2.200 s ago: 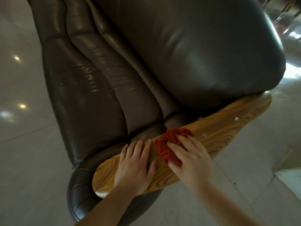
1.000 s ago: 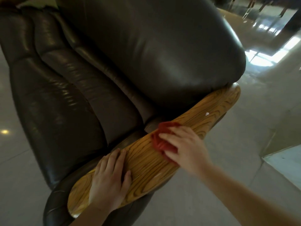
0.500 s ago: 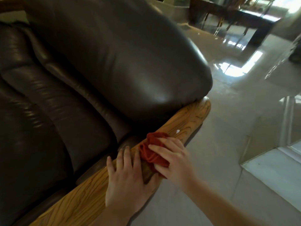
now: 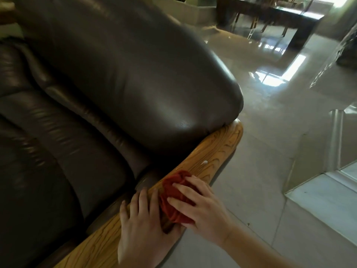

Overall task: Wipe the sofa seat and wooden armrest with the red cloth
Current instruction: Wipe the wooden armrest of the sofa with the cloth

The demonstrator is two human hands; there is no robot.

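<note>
A dark brown leather sofa point(image 4: 108, 89) fills the left of the head view, its big cushion bulging over the wooden armrest point(image 4: 218, 149). The red cloth point(image 4: 172, 192) lies bunched on the armrest's middle. My right hand point(image 4: 201, 206) presses flat on the cloth, fingers spread over it. My left hand point(image 4: 143, 225) rests flat on the wood just left of the cloth, holding nothing. A small white speck point(image 4: 204, 162) sits on the wood beyond the cloth.
Glossy tiled floor point(image 4: 260, 171) lies right of the armrest. A dark table with chairs point(image 4: 280, 18) stands far back. A pale raised step or slab point(image 4: 324, 200) sits at the right edge.
My view swung up and along the armrest toward its far end. My left hand slid up the wood to sit beside the cloth. My right hand keeps pressing the cloth on the wood.
</note>
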